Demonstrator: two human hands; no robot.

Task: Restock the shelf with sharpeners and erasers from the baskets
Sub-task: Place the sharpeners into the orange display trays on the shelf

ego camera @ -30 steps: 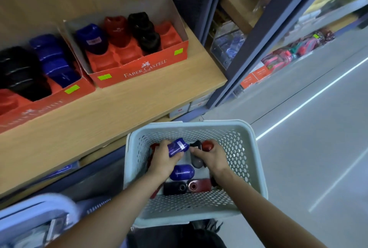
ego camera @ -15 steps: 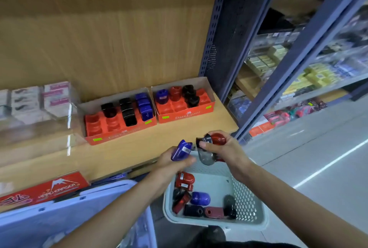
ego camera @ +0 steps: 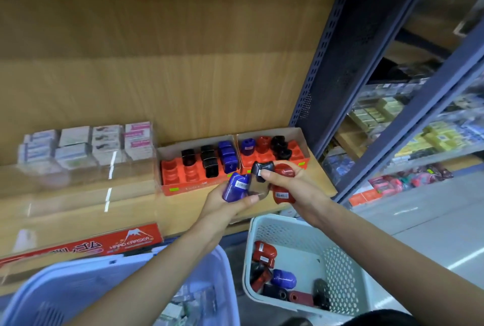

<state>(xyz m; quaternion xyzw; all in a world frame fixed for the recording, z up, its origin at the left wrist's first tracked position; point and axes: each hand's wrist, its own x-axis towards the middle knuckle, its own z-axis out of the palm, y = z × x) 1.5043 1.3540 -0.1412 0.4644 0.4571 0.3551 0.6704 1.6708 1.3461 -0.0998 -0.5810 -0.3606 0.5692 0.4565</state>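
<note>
Shelf: wood-grain board, matt, smooth. Blue sharpener, black sharpener & red sharpener: hard plastic, glossy; black one near mirror-like; paper sticker on each. Display box: cardboard, matt orange outside, raw brown inside. White basket: matt plastic w/ perforated walls. Blue basket: smooth plastic. Upright: painted metal, punched holes, matt. Guard at shelf's front edge: clear glossy plastic.
</note>
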